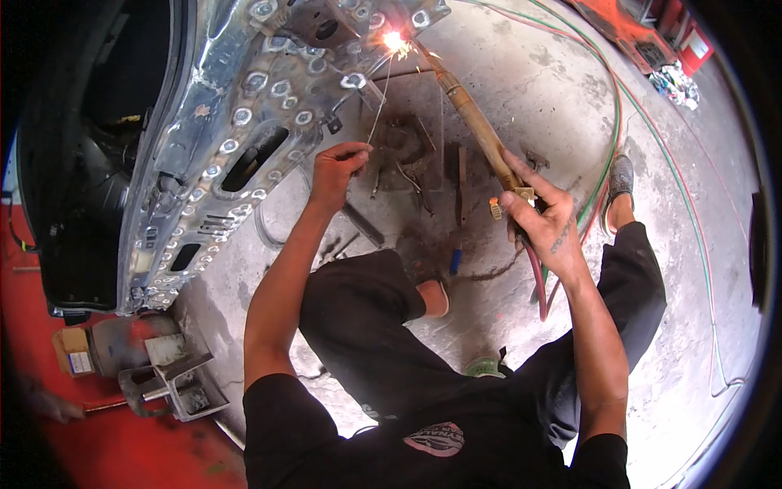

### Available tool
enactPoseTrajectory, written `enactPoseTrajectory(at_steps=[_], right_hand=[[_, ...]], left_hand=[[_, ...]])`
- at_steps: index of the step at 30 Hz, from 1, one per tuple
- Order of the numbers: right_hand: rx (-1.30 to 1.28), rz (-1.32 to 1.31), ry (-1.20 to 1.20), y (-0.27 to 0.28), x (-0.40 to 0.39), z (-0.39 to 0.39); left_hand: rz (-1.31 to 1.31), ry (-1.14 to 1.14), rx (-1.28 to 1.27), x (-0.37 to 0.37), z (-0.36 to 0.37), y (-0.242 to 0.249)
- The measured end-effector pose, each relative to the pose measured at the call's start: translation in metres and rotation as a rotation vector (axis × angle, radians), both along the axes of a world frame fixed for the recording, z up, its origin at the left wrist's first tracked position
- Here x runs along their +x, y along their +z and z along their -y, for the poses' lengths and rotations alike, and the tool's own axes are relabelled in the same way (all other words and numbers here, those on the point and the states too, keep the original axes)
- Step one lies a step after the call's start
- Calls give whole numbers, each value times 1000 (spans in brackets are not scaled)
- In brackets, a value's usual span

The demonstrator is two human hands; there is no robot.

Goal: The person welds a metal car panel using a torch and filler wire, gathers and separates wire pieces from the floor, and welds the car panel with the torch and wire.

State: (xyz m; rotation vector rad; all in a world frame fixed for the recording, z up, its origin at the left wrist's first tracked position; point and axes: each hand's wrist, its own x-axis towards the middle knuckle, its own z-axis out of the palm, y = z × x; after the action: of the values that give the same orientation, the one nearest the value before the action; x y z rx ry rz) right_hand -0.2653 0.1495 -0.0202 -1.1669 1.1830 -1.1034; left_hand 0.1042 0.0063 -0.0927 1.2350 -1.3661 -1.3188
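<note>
My right hand (pixel 544 213) is wrapped round the handle of a brass gas welding torch (pixel 472 118), its tip angled up and left. At the tip a bright flame throws sparks onto the edge of a bare metal car panel (pixel 244 122) dotted with round weld marks. Between its fingertips my left hand (pixel 336 173) pinches a thin welding rod (pixel 379 110), which runs up to the glowing spot. Glare hides the exact point where rod and panel meet. Hoses leave the torch below my right hand.
Green and red hoses (pixel 617 106) curve across the concrete floor at right. Loose metal scraps (pixel 415 175) lie under the panel. A metal vise-like block (pixel 183 379) and a small cardboard box (pixel 73 352) sit at lower left. A red container (pixel 694 50) stands at upper right.
</note>
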Motion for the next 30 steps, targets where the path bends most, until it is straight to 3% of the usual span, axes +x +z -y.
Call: enactPoseTrajectory(at_steps=[30], right_hand=[[-5, -8, -3, -2, -1, 0]], left_hand=[[8, 19, -9, 1, 0, 2]])
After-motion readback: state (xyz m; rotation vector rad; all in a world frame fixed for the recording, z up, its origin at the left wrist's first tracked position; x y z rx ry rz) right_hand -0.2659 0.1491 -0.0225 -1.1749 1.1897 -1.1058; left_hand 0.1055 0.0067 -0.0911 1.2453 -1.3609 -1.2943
